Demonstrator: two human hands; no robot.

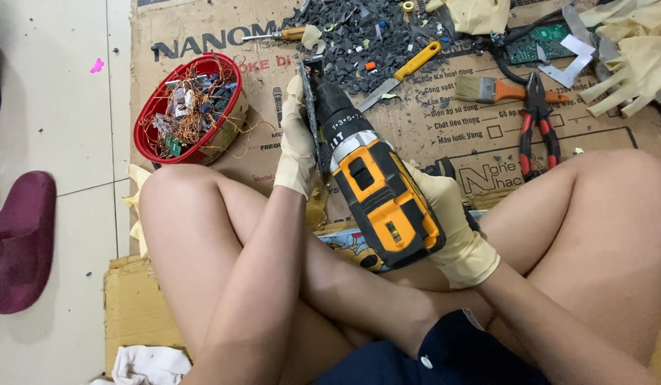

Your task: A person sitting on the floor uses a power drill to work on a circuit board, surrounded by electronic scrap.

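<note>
I sit cross-legged on flattened cardboard. My right hand, in a pale rubber glove, grips the handle of an orange and black cordless drill. The drill's nose points up and away toward a thin dark circuit board held on edge. My left hand, also gloved, holds that board upright against the drill's chuck. Both hands work just above my knees.
A red bowl of copper wire and small parts sits left. A heap of black plastic scraps, a yellow-handled knife, a screwdriver, a paintbrush, red pliers, a green board and spare gloves lie beyond. A maroon slipper rests on the tiles.
</note>
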